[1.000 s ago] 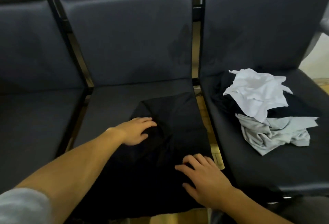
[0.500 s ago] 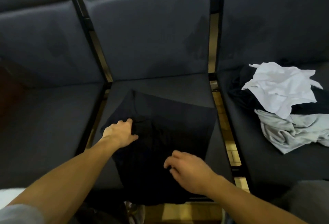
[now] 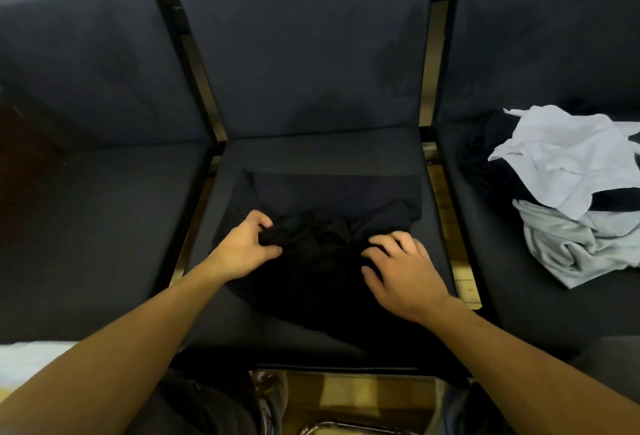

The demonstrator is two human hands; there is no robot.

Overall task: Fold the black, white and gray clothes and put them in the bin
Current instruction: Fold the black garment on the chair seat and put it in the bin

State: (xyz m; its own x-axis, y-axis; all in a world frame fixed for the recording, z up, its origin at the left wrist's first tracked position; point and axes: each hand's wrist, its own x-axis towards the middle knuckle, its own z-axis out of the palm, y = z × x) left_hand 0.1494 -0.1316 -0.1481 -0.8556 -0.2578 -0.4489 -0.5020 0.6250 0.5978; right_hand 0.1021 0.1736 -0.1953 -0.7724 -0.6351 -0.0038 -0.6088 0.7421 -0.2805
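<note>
A black garment point(image 3: 322, 199) lies on the middle chair seat point(image 3: 311, 147), bunched into folds near its centre. My left hand point(image 3: 244, 247) pinches a bunched fold at the garment's left side. My right hand point(image 3: 401, 270) rests on the bunched cloth at its right, fingers curled into the fabric. On the right chair seat lies a pile: a white garment point(image 3: 568, 154) on top, a black one point(image 3: 491, 154) under it, and a gray one point(image 3: 585, 247) at the front. No bin is clearly in view.
Three dark padded chairs stand side by side, with metal frames and gaps showing a wooden floor point(image 3: 446, 206). The left chair seat point(image 3: 97, 227) holds nothing. A curved metal rim point(image 3: 332, 426) shows at the bottom edge, near my legs.
The black garment has been gathered from flat into a bunch. Both hands moved toward each other and closed on the cloth. The camera tilted down and left, shifting the pile to the right.
</note>
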